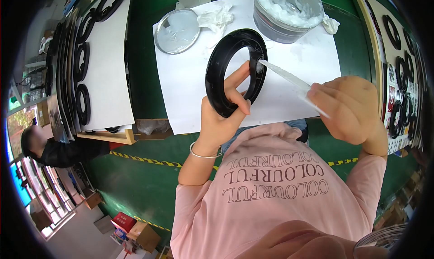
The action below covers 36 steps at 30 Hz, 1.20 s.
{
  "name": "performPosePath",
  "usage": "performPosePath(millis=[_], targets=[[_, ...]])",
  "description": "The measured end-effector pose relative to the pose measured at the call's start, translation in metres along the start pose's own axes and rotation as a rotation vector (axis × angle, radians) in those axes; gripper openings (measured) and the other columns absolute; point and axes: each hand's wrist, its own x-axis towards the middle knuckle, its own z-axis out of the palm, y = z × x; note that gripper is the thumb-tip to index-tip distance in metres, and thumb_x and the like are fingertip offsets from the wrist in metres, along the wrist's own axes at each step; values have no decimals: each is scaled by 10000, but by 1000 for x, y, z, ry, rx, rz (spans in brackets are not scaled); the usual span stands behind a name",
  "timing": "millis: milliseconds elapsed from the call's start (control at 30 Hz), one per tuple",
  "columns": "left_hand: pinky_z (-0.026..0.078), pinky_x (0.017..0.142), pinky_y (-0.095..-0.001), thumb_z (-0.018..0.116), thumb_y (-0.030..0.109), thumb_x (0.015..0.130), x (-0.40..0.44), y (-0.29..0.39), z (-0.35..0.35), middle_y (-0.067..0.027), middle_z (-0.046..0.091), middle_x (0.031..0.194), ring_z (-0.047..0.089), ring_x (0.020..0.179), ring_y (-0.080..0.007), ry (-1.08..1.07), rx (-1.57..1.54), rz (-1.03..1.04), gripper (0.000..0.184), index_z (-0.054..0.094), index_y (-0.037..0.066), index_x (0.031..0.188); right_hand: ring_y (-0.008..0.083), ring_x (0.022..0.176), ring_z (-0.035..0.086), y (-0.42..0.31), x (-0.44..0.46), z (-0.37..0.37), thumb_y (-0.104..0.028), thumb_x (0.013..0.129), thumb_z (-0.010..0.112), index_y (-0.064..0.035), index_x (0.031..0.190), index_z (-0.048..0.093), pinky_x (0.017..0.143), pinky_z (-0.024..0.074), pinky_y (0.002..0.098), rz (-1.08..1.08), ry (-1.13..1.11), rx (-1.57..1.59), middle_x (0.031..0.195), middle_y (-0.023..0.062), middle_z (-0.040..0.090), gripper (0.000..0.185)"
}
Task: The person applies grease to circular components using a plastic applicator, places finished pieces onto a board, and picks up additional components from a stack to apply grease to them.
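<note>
My left hand (pixel 226 107) holds up a glossy black oval ring (pixel 217 73), its fingers gripping the lower part and reaching through the opening. In my right hand (pixel 346 107) is a thin translucent white stick (pixel 289 77), whose tip touches the ring's right inner side, where a small whitish smear shows. Beyond the ring stands a clear tub (pixel 289 26) of white paste. A round lid (pixel 177 31) and crumpled white tissue (pixel 216 20) lie to its left on the white sheet (pixel 181 96).
Black rings (pixel 83 104) lie on a board (pixel 108 64) at the left. More black rings (pixel 391 32) line a wooden-edged rack at the right. A person (pixel 63 150) in dark clothes is at the far left. Cardboard boxes (pixel 143 236) sit low at the left.
</note>
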Motion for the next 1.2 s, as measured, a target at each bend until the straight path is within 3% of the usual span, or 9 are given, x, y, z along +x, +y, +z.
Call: performPosePath(millis=[167,367,500,567,900,967,1067,1200], targets=[[435,861,-324,493,-154,631,1,-2,1,-228,417,1264,409,1188,-316,-18,-29,-11,179,537,17,599,211,602,576,-3,-4,3,-23,639,606,21,844,557,528,465,272,-239,8,-144,739,141,607,216],[424,878,-342,504,-158,638,2,-2,1,-237,410,1265,401,1188,-340,-18,-74,-1,179,528,18,616,205,617,577,-3,-10,5,-40,665,581,-5,844,548,538,466,261,-361,1,-237,739,145,608,185],[361,942,-386,526,-150,624,3,-4,-2,-249,414,1256,392,1191,-359,-24,-123,31,188,509,36,604,211,631,584,-5,-13,-2,-47,664,587,-5,856,545,551,470,267,-369,-58,-241,750,148,610,200],[336,963,-398,531,-150,617,4,-2,-1,-254,415,1252,388,1192,-364,-9,-156,17,198,501,45,598,225,643,590,-6,-13,-8,-49,657,599,3,867,543,563,475,278,-251,-41,-225,771,147,615,224],[323,969,-400,534,-168,596,4,4,1,-262,415,1248,383,1191,-382,35,-293,-27,240,487,67,583,189,540,564,12,-13,-3,-99,582,617,20,830,580,479,450,248,-199,106,-145,688,116,599,277],[326,966,-400,534,-170,594,4,4,0,-262,415,1248,383,1192,-382,34,-287,-28,243,487,68,581,246,613,591,11,-16,-3,-10,638,596,36,862,552,515,474,319,-112,57,-76,780,146,618,233],[322,967,-400,536,-169,595,4,3,0,-262,413,1250,384,1191,-381,35,-278,-24,243,488,69,577,245,604,590,10,-15,-4,5,649,587,23,855,555,516,468,308,-58,47,-15,770,135,621,209],[409,907,-390,525,-171,612,4,1,1,-266,397,1258,378,1192,-383,31,-262,-6,244,490,67,575,241,589,583,17,-21,-6,5,673,580,4,840,565,530,454,299,47,-14,142,760,121,624,167]])
